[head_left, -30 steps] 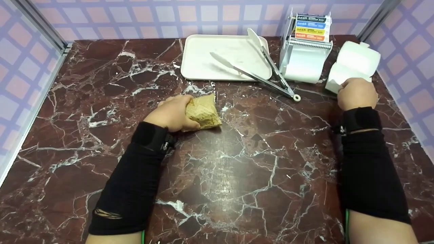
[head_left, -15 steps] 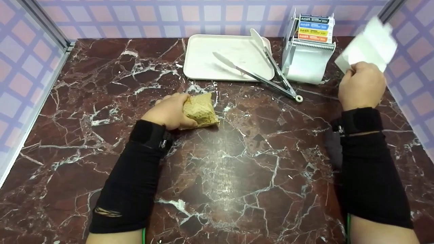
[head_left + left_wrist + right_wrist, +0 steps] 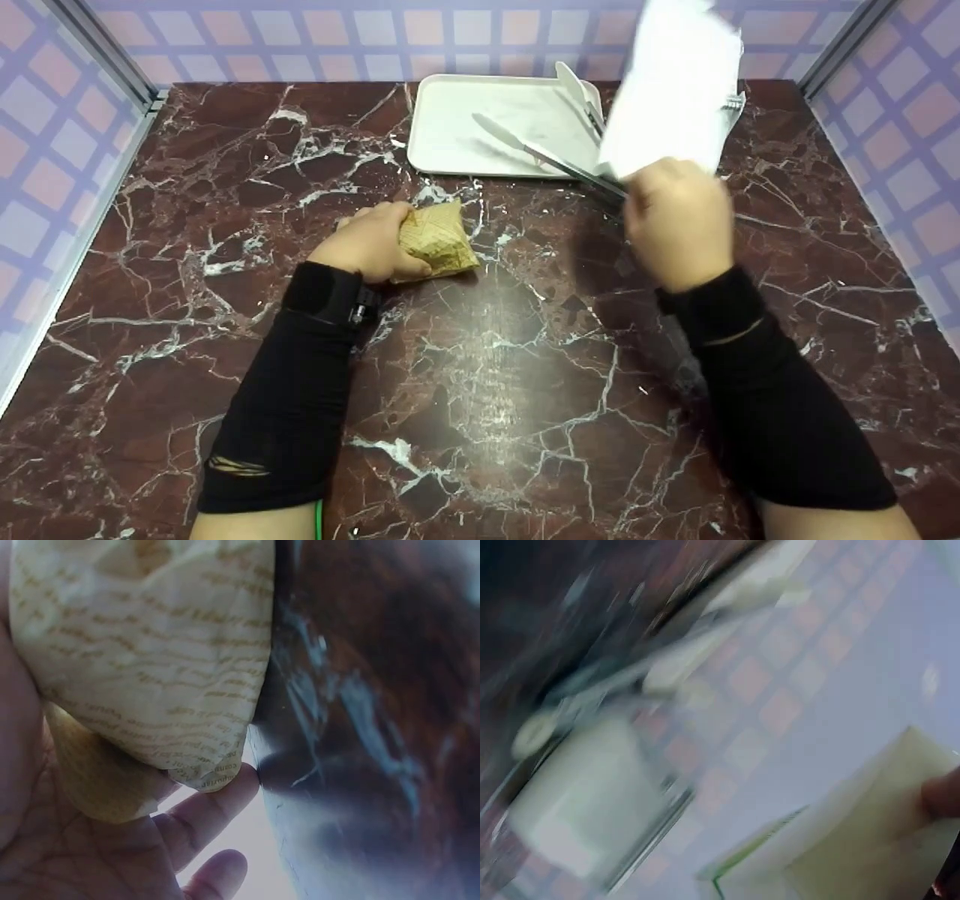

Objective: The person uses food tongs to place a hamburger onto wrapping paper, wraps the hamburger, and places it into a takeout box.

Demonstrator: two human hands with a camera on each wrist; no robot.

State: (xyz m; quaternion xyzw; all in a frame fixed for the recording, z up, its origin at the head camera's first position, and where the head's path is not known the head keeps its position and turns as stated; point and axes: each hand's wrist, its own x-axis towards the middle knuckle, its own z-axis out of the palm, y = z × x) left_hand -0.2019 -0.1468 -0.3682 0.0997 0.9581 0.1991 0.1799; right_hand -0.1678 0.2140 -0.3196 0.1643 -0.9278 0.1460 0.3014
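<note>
White clamshell box (image 3: 671, 82) aloft, printed-paper packet (image 3: 439, 238) held below
The right hand (image 3: 679, 225) pinches the box, right of the tray (image 3: 450, 127); the left hand (image 3: 367, 244) clasps the packet, in front of the tray; positioning the box seems the step in hand; the next move likely calls for controlled lowering.

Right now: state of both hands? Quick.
Left hand: closed around the paper-wrapped packet.
Right hand: closed, holding the white box; finger detail blurred.

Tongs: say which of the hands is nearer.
Right: in the head view, the right hand hides the handle end of the tongs; the left hand, left of them, grips the wrapped packet.
</note>
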